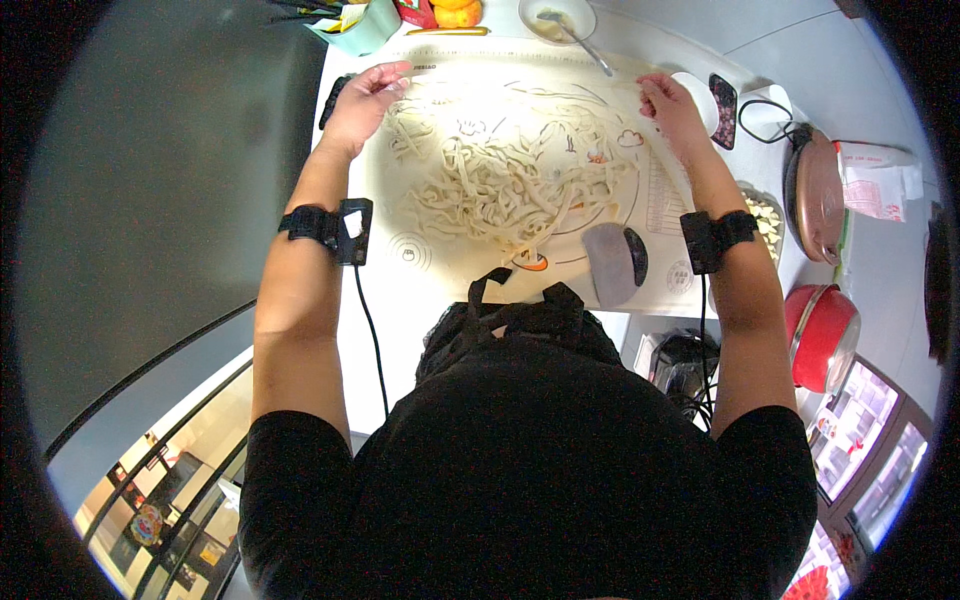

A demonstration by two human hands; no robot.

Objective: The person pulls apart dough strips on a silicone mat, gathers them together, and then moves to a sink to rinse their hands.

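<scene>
A loose heap of cut dough noodles (510,187) lies across a printed pastry mat (465,281) on the white table. At the mat's upper left, my left hand (373,94) has its thumb and fingers brought near each other. My right hand (666,101), with curled fingers, is above the mat's upper right edge. Glare over the pale mat hides whether either hand pinches a strand. Between the hands, thin strands lie along the top of the heap. A grey dough scraper (609,264) with a dark grip rests on the mat at the lower right of the noodles.
Behind the mat stand a white bowl (541,16) with a spoon (589,52) and a pale green container (364,30). On the right are a dark patterned object (723,111), a tray of pale pieces (766,225), a brown pan (817,195) and a red pot (817,337). Cables hang from both forearm devices.
</scene>
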